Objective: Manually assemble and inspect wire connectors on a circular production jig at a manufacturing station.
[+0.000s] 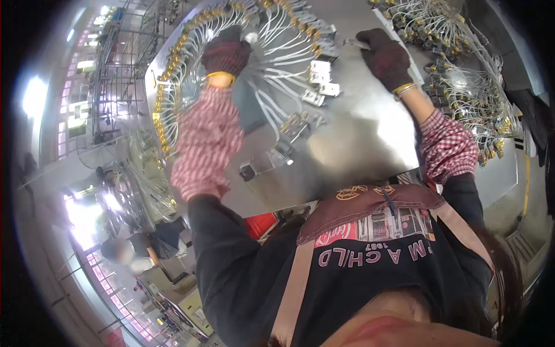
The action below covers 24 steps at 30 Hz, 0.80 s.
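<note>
My left hand (226, 53), in a dark maroon-and-black knitted glove, is closed over a fan of white cables (277, 61). Its curled fingertips are hidden, so what lies in them cannot be made out. Brass-coloured connector ends (173, 61) ring the outer side of this fan. To the right, my right hand (388, 61), gloved alike, has thumb and forefinger brought together around a small metal piece (350, 43) above the shiny metal tabletop (352, 124). White block-shaped connectors (321, 78) end some cables between my hands.
A second heap of cables with brass ends (462, 87) covers the table's right side. Small metal fittings (296, 126) and a dark block (247, 172) lie nearer me. Wire racks (124, 69) stand at left; another person (136, 251) is farther off there.
</note>
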Each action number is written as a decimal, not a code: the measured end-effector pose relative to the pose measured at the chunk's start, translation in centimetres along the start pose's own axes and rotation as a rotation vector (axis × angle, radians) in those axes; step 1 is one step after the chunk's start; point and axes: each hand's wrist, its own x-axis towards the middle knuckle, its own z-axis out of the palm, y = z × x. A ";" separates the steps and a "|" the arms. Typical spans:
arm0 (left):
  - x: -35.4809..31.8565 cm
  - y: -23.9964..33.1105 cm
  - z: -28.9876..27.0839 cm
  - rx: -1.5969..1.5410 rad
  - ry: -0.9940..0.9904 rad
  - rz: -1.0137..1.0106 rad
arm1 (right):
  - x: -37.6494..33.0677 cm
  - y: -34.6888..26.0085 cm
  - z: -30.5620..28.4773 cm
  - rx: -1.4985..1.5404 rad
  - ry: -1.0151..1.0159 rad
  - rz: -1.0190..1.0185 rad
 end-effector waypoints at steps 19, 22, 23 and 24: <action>5.9 8.6 15.3 -0.923 0.258 -0.391 | 9.1 -0.3 4.1 0.531 0.232 -0.155; 4.6 13.0 15.3 -1.244 0.240 -0.292 | 9.4 2.6 3.7 0.519 0.213 -0.286; 4.4 14.2 12.6 -1.554 0.060 -0.425 | 9.4 4.1 2.7 0.474 0.167 -0.359; 4.0 14.5 12.1 -1.849 0.093 -0.453 | 9.6 4.8 1.5 0.485 0.041 -0.350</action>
